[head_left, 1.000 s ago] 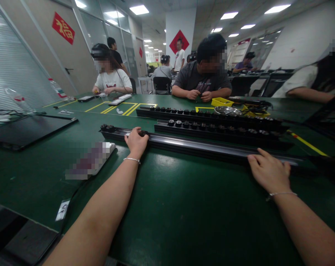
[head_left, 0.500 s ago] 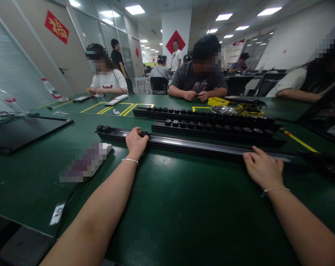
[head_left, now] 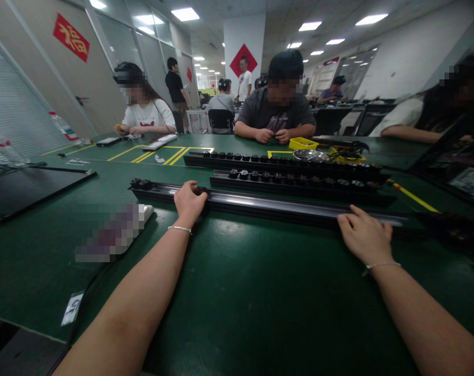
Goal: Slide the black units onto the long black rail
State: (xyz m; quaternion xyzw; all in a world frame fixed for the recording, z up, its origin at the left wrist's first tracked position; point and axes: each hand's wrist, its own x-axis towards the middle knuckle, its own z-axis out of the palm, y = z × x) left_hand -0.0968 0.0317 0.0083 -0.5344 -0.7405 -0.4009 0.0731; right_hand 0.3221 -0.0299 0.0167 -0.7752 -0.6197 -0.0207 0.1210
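Observation:
A long black rail point(head_left: 276, 203) with a shiny channel lies across the table in front of me. At its left part, my left hand point(head_left: 188, 201) is closed around a small dark knobbed piece point(head_left: 200, 190) sitting in the channel. Two similar dark pieces point(head_left: 141, 184) stand at the rail's left end. My right hand point(head_left: 366, 237) grips the rail farther right, its thumb at the near edge and its fingers reaching over. Behind are two more black rails, a shorter one point(head_left: 299, 189) and a longer one point(head_left: 205, 161), both lined with several dark pieces.
A phone-like slab point(head_left: 115, 235) with a cable lies on the green table point(head_left: 237, 303) at left, near a flat black panel point(head_left: 36, 190). Across the table are a metal bowl point(head_left: 310, 155), yellow trays point(head_left: 303, 143) and seated people. More dark pieces point(head_left: 456, 230) lie at far right.
The whole view has shifted slightly, so things appear a little farther left. Both hands keep their places on the rail, and the small piece shows no clear movement along it.

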